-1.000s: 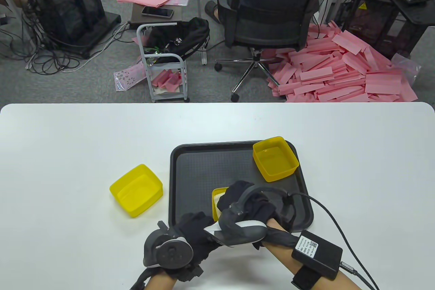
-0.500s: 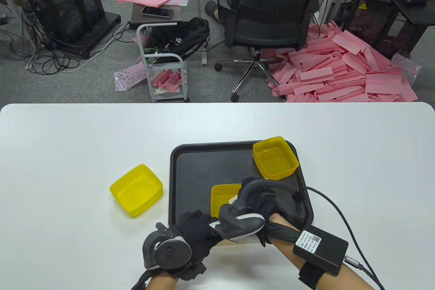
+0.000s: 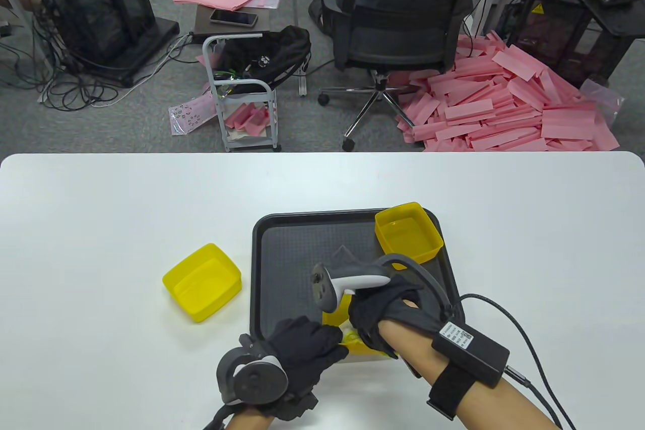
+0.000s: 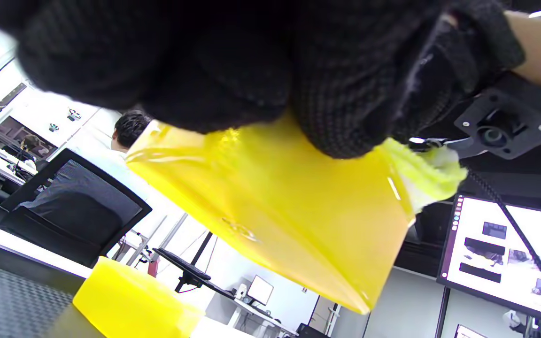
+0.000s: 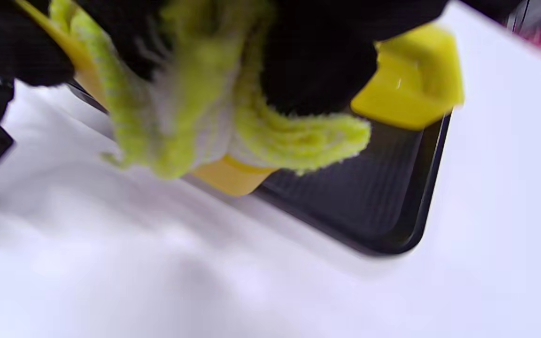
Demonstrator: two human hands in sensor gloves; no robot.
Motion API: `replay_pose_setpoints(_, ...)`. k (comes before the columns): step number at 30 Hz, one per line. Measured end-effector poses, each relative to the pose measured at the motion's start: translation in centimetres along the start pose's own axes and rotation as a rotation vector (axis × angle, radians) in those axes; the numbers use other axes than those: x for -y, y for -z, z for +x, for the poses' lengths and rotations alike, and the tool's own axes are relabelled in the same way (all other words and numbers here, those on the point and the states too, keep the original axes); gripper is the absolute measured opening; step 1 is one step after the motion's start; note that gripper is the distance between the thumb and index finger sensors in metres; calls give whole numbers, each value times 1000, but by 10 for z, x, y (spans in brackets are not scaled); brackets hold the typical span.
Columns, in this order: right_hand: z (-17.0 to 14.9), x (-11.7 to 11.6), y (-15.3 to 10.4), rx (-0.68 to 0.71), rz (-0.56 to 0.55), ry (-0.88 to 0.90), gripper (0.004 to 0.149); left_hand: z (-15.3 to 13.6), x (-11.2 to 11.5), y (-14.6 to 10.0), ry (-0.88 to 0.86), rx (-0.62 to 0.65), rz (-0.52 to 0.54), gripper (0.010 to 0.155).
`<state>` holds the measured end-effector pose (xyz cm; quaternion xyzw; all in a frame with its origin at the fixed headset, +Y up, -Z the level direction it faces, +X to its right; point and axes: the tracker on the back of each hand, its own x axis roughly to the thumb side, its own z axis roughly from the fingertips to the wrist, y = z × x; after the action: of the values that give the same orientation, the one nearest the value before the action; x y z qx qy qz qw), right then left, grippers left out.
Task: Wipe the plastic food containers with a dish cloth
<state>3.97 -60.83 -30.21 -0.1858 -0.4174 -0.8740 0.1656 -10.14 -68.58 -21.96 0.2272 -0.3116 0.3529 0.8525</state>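
Note:
My left hand (image 3: pixel 312 349) grips a yellow plastic container (image 3: pixel 335 316) lifted over the near edge of the black tray (image 3: pixel 297 238); the left wrist view shows its fingers (image 4: pixel 233 80) curled over the container (image 4: pixel 275 206). My right hand (image 3: pixel 375 321) clutches a yellow-green dish cloth (image 5: pixel 195 103) against that container, mostly hidden under the glove in the table view. A second yellow container (image 3: pixel 408 234) sits in the tray's far right corner. A third yellow container (image 3: pixel 202 282) rests on the white table left of the tray.
The white table (image 3: pixel 101 208) spreads wide around the tray. A cable (image 3: pixel 509 316) runs from the black box (image 3: pixel 468 349) strapped to my right wrist. Beyond the table's far edge stand an office chair (image 3: pixel 398 11), a small cart and heaps of pink foam strips.
My right hand turned over and drew back toward me with the cloth, its tracker swinging up. The held container tilted and came nearer the tray's front edge. My left hand shifted slightly right.

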Motion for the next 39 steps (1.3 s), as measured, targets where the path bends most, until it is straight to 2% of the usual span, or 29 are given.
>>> replay_pose_setpoints(4, -9, 1, 4, 13, 8, 103, 47, 4, 2, 0, -7, 3, -3, 41)
replay_pose_setpoints(5, -13, 0, 6, 9, 39, 136, 47, 5, 2, 0, 8, 9, -9, 41)
replay_pose_setpoints(9, -16, -1, 6, 38, -18, 178, 46, 8, 3, 0, 15, 26, -16, 43)
replay_pose_setpoints(14, -10, 3, 0, 37, -212, 132, 47, 2, 2, 0, 19, 5, -6, 44)
replay_pose_setpoints(18, -1, 11, -6, 52, -421, 49, 48, 0, 1, 1, 6, 4, -8, 44)
replay_pose_setpoints(26, 16, 14, -12, 24, -719, -24, 50, 4, 3, 1, 25, 19, -15, 43)
replay_pose_setpoints(29, 24, 15, -14, 6, -832, -103, 50, 6, 3, 2, 33, 26, -10, 42)
replay_pose_setpoints(34, 33, 14, -14, -52, -958, -246, 50, 5, 2, 1, 44, 25, 3, 41)
replay_pose_setpoints(39, 39, 14, -13, -122, -952, -350, 49, 5, 2, 1, 41, 27, 5, 41)
